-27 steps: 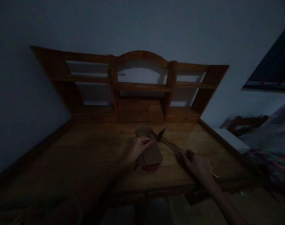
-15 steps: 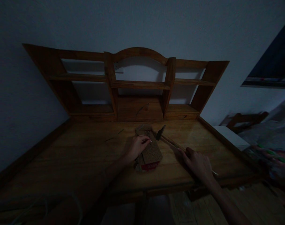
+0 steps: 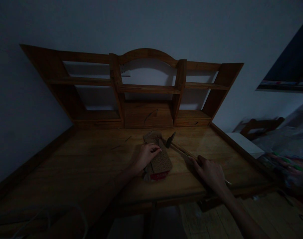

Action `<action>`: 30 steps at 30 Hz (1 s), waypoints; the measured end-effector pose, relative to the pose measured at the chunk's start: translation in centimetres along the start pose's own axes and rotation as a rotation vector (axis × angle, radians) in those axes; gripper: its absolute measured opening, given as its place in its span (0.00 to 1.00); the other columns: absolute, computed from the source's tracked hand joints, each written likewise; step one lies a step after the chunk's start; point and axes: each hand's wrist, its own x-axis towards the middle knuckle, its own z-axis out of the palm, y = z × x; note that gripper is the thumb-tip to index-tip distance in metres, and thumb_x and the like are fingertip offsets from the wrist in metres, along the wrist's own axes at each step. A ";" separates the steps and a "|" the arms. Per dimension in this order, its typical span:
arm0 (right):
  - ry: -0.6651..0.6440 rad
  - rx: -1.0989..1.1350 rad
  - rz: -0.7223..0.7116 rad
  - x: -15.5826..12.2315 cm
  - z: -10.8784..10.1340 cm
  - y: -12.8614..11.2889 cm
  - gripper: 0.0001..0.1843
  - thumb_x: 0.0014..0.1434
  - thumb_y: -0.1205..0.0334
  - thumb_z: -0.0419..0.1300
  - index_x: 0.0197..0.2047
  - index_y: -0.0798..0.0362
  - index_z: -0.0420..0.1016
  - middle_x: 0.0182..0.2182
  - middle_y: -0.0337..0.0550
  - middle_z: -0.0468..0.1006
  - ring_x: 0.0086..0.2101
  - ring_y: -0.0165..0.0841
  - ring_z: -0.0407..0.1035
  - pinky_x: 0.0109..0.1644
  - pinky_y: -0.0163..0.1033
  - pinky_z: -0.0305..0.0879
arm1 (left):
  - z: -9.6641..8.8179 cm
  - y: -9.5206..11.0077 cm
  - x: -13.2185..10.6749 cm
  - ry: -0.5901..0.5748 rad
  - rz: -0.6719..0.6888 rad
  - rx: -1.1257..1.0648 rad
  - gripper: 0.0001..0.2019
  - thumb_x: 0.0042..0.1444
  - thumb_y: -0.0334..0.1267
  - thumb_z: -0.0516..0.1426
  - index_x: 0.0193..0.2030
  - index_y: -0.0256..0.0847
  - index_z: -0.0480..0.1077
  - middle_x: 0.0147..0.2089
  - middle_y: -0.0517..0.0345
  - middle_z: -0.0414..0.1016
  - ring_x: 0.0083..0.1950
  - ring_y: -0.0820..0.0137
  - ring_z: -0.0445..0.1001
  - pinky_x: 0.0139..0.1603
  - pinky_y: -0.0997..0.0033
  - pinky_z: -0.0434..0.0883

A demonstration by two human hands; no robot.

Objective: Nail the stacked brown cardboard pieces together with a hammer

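Note:
My right hand point(image 3: 211, 172) is closed round the wooden handle of a hammer point(image 3: 183, 151). The dark hammer head lies to the left, by the far right side of a brown speckled block point(image 3: 162, 162). Over that block, my left hand point(image 3: 148, 155) has thumb and forefinger pinched together, with a tiny bright tip at the fingertips. What the pinch holds is too small and dark to name. Thin dark strips point(image 3: 156, 141) show on the block just beyond the fingers. Under its near end is a crumpled wrapping with a red patch point(image 3: 159, 176).
A wooden shelf unit point(image 3: 149, 89) stands along the back of the desk point(image 3: 91, 166). Two thin dark pieces point(image 3: 128, 138) lie left of the block. On the right are a white surface point(image 3: 243, 144), a wooden chair back point(image 3: 262, 125) and plastic bags point(image 3: 288, 142).
Both hands, the hammer and the block keep nearly the same places. The view has shifted very slightly.

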 end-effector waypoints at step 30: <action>0.053 -0.064 -0.109 -0.3 -6.3 -1.3 0.24 0.63 0.39 0.43 0.34 0.48 0.67 0.22 0.42 0.71 0.29 0.45 0.70 0.28 0.40 0.46 | 0.6 0.0 0.5 -0.019 0.037 -0.041 0.09 0.57 0.41 0.55 0.39 0.42 0.75 0.39 0.64 0.72 0.38 0.78 0.70 0.38 0.79 0.62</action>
